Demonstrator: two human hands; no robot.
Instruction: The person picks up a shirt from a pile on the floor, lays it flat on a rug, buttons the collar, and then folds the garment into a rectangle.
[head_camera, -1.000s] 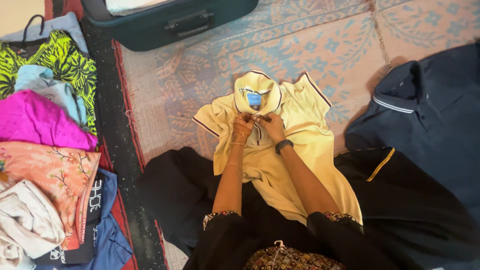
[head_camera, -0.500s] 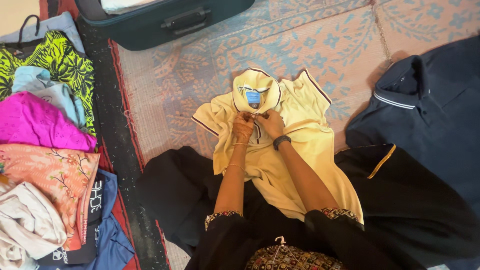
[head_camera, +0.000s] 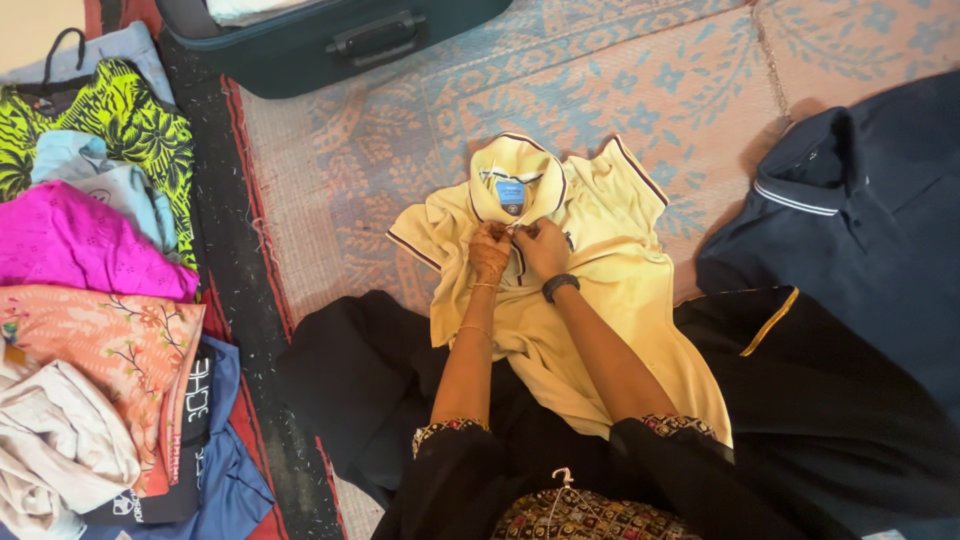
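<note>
A pale yellow polo shirt (head_camera: 600, 290) with dark trim lies front-up on the woven mat, its lower part draped over my lap. My left hand (head_camera: 489, 251) and my right hand (head_camera: 542, 247) meet just below the collar (head_camera: 515, 165), both pinching the button placket. A dark band sits on my right wrist and thin bangles on my left. My fingers hide the buttons.
A navy polo shirt (head_camera: 850, 210) lies at the right. A pile of folded clothes, pink (head_camera: 80, 245), green-patterned (head_camera: 120, 120) and floral orange (head_camera: 110, 345), lines the left edge. A dark teal suitcase (head_camera: 340, 40) stands open at the top. The patterned mat (head_camera: 640, 90) covers the floor.
Both hands stay pinched at the placket with only tiny finger movement. The camera view has shifted slightly.
</note>
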